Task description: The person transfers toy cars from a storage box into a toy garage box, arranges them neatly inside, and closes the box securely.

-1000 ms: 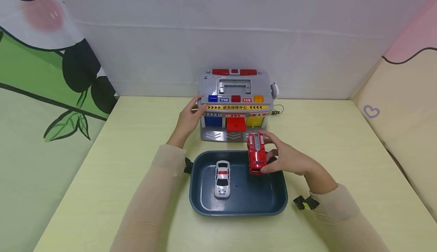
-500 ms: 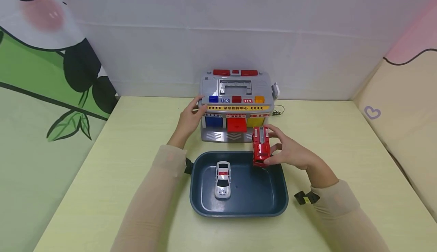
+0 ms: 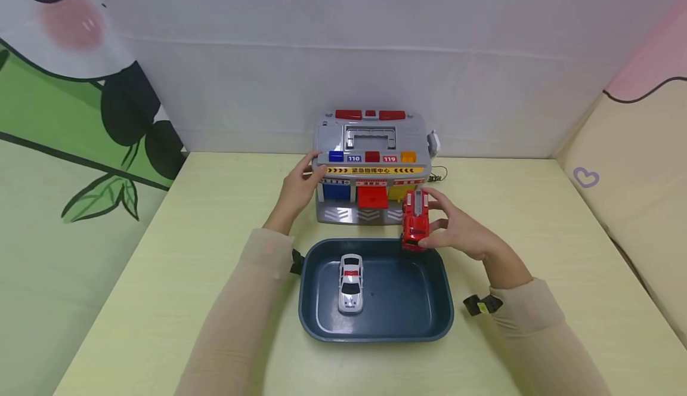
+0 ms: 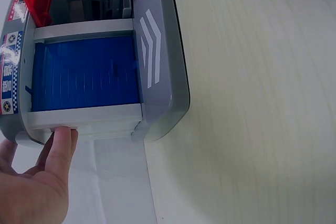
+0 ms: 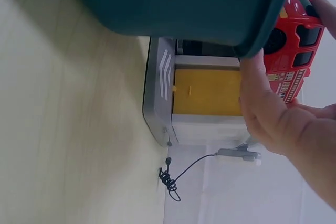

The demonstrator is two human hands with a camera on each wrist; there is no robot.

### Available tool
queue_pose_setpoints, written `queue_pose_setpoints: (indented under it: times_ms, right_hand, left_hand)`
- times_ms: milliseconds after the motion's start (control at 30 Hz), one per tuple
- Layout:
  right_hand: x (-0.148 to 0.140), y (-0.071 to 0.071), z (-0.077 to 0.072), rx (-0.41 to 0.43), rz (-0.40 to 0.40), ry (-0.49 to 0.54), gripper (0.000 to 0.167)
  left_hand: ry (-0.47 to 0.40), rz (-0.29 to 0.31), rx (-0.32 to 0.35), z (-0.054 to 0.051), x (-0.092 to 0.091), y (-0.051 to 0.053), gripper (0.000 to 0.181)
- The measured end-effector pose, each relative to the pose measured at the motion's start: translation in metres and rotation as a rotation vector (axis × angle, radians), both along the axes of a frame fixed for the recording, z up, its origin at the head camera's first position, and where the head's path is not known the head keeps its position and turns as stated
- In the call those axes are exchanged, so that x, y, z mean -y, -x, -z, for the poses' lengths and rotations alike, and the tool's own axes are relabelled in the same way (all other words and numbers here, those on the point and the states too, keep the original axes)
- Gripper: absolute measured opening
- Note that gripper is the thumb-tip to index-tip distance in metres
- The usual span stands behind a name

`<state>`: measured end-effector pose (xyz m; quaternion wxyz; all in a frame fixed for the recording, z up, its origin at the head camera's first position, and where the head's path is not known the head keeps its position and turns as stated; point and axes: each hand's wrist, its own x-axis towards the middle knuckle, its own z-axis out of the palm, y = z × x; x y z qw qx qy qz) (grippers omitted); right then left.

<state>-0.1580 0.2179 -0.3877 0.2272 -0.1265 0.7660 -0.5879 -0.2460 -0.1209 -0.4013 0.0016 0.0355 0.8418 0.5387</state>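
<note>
A grey toy emergency station (image 3: 410, 133) stands at the back middle of the table. Its red door (image 3: 372, 197) is raised; the blue door (image 4: 84, 72) and yellow door (image 5: 207, 92) are down. My left hand (image 3: 297, 190) rests on the station's left side, its fingers nearly straight against the wall in the left wrist view. Between thumb and fingers, my right hand (image 3: 464, 229) grips a red toy fire truck (image 3: 415, 220) by its sides. The truck is held up over the tray's back right edge, before the yellow door. A white toy police car (image 3: 351, 282) lies in the tray.
The dark blue tray (image 3: 397, 306) sits between my forearms, just in front of the station. A coiled black cord (image 5: 169, 181) hangs from a grey and white piece (image 5: 239, 153) on the station's right side. A cloth wall (image 3: 241, 98) rises behind the table.
My right hand has carried the fire truck from above the tray away from me and slightly right, closer to the station. The left hand stays in place on the station's side.
</note>
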Motion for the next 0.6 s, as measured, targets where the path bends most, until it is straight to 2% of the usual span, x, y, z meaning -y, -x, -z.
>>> queue_pose_setpoints:
  times_ms: [600]
  right_hand:
    - [-0.014, 0.010, 0.003, 0.007, 0.045, -0.013, 0.104]
  left_hand:
    - [0.009, -0.008, 0.004, 0.000, 0.000, 0.000, 0.053]
